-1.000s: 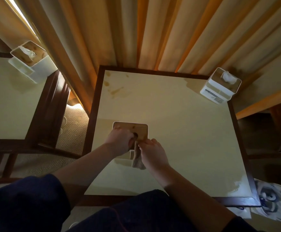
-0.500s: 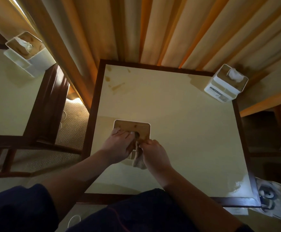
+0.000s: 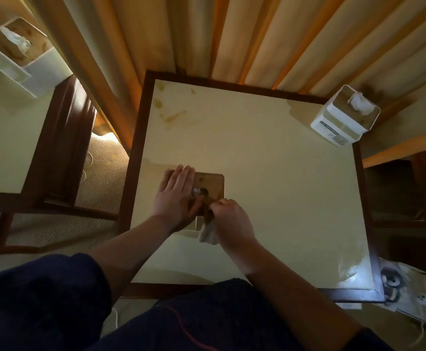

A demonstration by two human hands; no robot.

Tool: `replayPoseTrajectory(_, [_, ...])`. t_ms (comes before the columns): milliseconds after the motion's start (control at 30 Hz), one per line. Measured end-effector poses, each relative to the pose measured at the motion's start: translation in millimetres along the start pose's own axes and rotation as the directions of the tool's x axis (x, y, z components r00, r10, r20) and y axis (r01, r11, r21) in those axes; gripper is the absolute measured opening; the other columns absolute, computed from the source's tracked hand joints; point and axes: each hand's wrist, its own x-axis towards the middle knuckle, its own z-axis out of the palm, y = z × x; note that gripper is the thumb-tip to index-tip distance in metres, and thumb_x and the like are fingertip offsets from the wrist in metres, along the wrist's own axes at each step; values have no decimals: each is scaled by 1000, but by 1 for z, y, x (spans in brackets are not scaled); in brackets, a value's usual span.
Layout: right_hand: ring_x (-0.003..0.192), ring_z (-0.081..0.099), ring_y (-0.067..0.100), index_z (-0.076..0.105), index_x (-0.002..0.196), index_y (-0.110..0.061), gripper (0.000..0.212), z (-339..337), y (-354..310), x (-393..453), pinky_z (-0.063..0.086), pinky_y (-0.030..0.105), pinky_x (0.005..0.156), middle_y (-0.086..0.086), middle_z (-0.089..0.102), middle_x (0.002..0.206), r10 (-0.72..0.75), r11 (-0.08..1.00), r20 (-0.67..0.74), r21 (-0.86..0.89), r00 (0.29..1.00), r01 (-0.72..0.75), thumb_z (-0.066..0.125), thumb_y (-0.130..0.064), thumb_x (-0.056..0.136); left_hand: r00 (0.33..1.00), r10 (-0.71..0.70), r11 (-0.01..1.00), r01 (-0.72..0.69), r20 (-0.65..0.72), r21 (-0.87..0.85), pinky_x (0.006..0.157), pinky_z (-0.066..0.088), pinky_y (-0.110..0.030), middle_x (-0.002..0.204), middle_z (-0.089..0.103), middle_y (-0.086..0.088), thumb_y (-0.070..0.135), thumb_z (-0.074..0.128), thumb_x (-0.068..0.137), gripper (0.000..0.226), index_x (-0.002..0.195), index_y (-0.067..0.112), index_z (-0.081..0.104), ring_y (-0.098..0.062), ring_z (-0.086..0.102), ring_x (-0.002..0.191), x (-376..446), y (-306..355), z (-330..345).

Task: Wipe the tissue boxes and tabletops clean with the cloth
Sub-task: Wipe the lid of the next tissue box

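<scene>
We find the right hand closed around a bunched pale cloth, fingers curled tight, with the loose end hanging out below the fist at the near edge of the tissue box. The left hand lies flat on the wooden lid of that box, fingers straight and together, pressing down to steady it. The box stands on the near-left part of the middle tabletop.

In our judgement the cloth is soft and limp; it should be kept wadded in the fist so that a firm pad meets the surface. The box looks light and hollow, with a stiff lid and smooth sides, so it is likely to slide under a wiping stroke unless it is held from above or by its side walls, as the left hand now does. The round opening in the lid, where a tuft of tissue shows, should be avoided, since the cloth may snag there.

Brownish stains mark the far-left corner of this tabletop. A second tissue box stands at the far-right corner, well apart from the hands. A third tissue box sits on the neighbouring table to the left, beyond a gap. Curtains hang just behind both tables. Nothing lies between the hands and the stains.
</scene>
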Motion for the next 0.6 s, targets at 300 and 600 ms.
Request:
replayPoseTrajectory(300, [106, 64, 32, 71, 107, -11, 21, -31, -5, 50, 48, 37, 83, 11, 67, 110, 96, 991, 4, -90, 995, -95, 52, -8, 98, 999, -37, 998, 36, -17, -43, 130, -1, -46, 165, 33, -15, 65, 21, 101, 85, 162, 6, 26, -31, 17, 158, 4, 1, -2])
replayPoseTrajectory(600, [115, 55, 32, 63, 119, -8, 23, -28, -5, 67, 47, 41, 89, 13, 60, 119, 72, 992, -72, -98, 995, -79, 49, -6, 101, 1000, 27, 1000, -27, -3, 14, 130, 13, -51, 162, 39, -15, 67, 21, 101, 86, 160, 6, 32, -33, 26, 155, 4, -10, -3])
